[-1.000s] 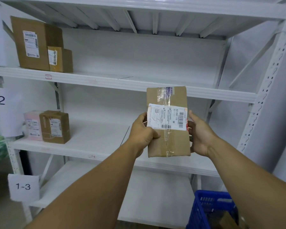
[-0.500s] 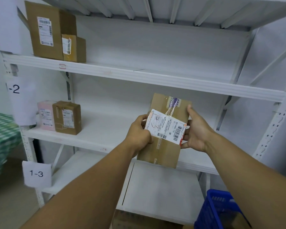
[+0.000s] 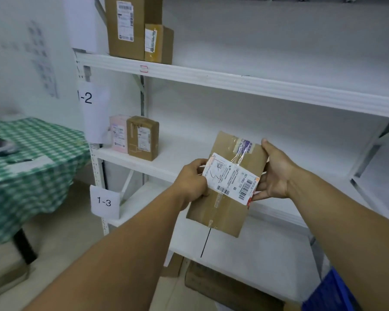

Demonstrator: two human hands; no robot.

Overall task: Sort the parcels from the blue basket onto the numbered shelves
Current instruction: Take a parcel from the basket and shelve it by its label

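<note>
A person's two bare arms reach forward from the bottom of the view towards a white metal shelving unit; between the hands is a flat brown cardboard parcel, tilted so its top leans to the right, held in the air in front of the middle shelf and touching no shelf; a white shipping label with barcodes and red handwriting crosses its front; the left hand grips the parcel's left edge with curled fingers; the right hand holds the right edge, thumb hooked over the upper corner and fingers behind; on the unit's left post hang paper signs reading "1-2" and "1-3"; the upper shelf carries a tall brown box with a smaller box touching its right side; the middle shelf carries a pink parcel just beside a small brown box, both at the far left, well apart from the held parcel; a corner of the blue basket shows at the bottom right; a counter under green checked cloth stands to the left.
</note>
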